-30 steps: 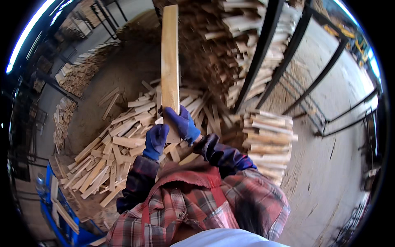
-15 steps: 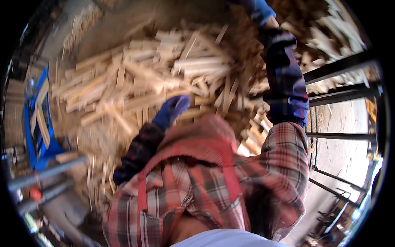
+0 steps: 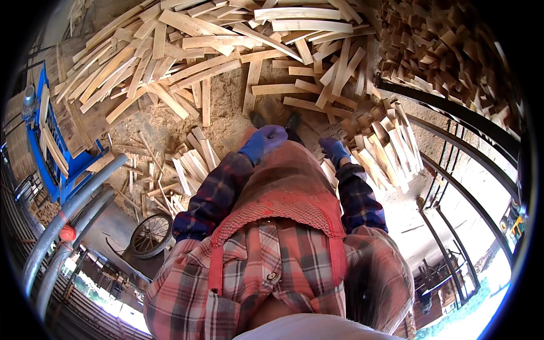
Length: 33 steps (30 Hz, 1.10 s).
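My left hand [image 3: 264, 143], in a blue-purple glove, is in front of the reddish apron [image 3: 277, 181] with its fingers curled in and nothing visible in them. To the right, my right hand [image 3: 334, 150] in a blue glove hangs beside the apron, near a stack of split wood pieces [image 3: 385, 153]. Its fingers are small and dark here, so their grip does not show. Past my shoes [image 3: 293, 123], a wide heap of loose flat wood strips [image 3: 215, 42] covers the ground. Another bundle of wood pieces [image 3: 195, 161] lies left of my left arm.
A blue metal frame [image 3: 62, 164] holding wood strips stands at left, near grey metal pipes [image 3: 85, 198] and a spoked wheel [image 3: 151, 235]. Dark metal bars [image 3: 453, 147] curve along the right side. Behind them, at the upper right, rises a large wood pile [image 3: 447, 51].
My right arm, stretched far forward before, has drawn back beside the apron. My left hand has shifted slightly right. The view has tilted, so shoes and nearer wood stacks show.
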Motion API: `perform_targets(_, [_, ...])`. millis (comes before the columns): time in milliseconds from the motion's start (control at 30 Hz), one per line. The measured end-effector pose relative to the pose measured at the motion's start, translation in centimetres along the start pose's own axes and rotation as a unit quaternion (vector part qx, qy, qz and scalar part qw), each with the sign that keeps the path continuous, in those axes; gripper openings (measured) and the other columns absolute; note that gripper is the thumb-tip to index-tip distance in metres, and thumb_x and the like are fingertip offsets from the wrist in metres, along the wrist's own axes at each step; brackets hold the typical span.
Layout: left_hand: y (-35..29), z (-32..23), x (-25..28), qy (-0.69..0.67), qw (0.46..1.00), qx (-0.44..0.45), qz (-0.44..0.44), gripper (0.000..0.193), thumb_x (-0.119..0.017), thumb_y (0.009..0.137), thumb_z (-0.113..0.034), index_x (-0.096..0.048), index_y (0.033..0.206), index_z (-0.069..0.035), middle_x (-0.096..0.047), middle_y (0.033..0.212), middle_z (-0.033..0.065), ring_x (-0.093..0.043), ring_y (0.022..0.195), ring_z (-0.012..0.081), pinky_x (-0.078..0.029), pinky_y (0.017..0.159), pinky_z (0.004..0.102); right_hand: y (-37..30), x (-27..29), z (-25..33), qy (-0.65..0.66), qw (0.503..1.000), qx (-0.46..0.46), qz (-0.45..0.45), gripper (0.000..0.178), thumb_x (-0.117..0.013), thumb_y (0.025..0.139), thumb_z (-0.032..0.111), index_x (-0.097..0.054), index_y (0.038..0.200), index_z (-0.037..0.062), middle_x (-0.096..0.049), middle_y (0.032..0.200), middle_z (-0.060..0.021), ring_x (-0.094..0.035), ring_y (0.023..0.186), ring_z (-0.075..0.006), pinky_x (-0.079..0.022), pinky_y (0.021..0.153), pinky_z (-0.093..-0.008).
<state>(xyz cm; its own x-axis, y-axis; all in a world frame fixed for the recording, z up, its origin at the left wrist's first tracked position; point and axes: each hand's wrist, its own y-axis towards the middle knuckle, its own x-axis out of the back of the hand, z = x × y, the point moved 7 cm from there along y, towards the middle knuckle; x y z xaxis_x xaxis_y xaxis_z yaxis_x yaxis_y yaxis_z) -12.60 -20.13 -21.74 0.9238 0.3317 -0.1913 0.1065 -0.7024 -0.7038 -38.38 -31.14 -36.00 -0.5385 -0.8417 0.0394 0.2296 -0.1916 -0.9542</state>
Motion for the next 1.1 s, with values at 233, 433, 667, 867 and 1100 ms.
perform_targets(233, [12.3,5.0,4.1,-0.005,0.997,0.08,0.016,0.016,-0.063,0.089,-0.022,-0.059,0.085,-0.007,-0.054,0.076,-0.0035,-0.048,0.07,0.0068,-0.042,0.062,0.027,5.6,-0.7,-0.3,0.289,0.956,-0.03,-0.048,0.029,-0.061,0.089,0.037,-0.06,0.102,0.0107,-0.065,0.093,-0.004,-0.061,0.074,-0.0159,-0.048,0.059,-0.0305])
perform_targets(433, [22.0,9.5,13.4,0.135,0.98,0.125,-0.075,0.012,-0.064,0.083,-0.016,-0.06,0.078,-0.007,-0.052,0.07,-0.0045,-0.044,0.067,0.006,-0.039,0.058,0.0264,16.1,0.0,-1.1,0.183,0.974,0.129,-0.026,0.03,-0.063,0.089,0.033,-0.063,0.108,0.0095,-0.067,0.09,-0.0062,-0.064,0.075,-0.0189,-0.052,0.063,-0.0328])
perform_targets(667, [32.7,20.0,7.5,-0.033,0.969,0.239,-0.057,0.04,-0.061,0.093,-0.034,-0.055,0.125,-0.011,-0.067,0.104,0.006,-0.065,0.088,0.016,-0.049,0.076,0.0311,37.7,13.8,1.1,-0.124,0.953,-0.024,-0.274,0.055,-0.073,0.073,0.042,-0.064,0.111,0.0031,-0.063,0.114,-0.0214,-0.06,0.109,-0.036,-0.048,0.09,-0.0402])
perform_targets(867, [40.2,23.0,-1.4,-0.094,0.967,0.236,0.037,0.039,-0.058,0.095,-0.029,-0.053,0.13,-0.012,-0.064,0.117,0.009,-0.062,0.104,0.018,-0.047,0.088,0.0322,47.1,23.2,-1.7,-0.142,0.882,0.005,-0.449,0.084,-0.075,0.068,0.051,-0.045,0.13,0.002,-0.063,0.11,-0.0265,-0.059,0.108,-0.0425,-0.048,0.09,-0.0459])
perform_targets(1100, [46.1,21.1,0.4,-0.057,0.993,0.106,-0.013,0.048,-0.066,0.09,-0.027,-0.051,0.128,-0.001,-0.064,0.112,0.008,-0.059,0.102,0.014,-0.047,0.09,0.0297,38.8,6.1,0.7,-0.173,0.916,0.116,-0.343,0.074,-0.068,0.073,0.058,-0.048,0.117,0.0022,-0.062,0.094,-0.021,-0.063,0.077,-0.0388,-0.051,0.062,-0.0484])
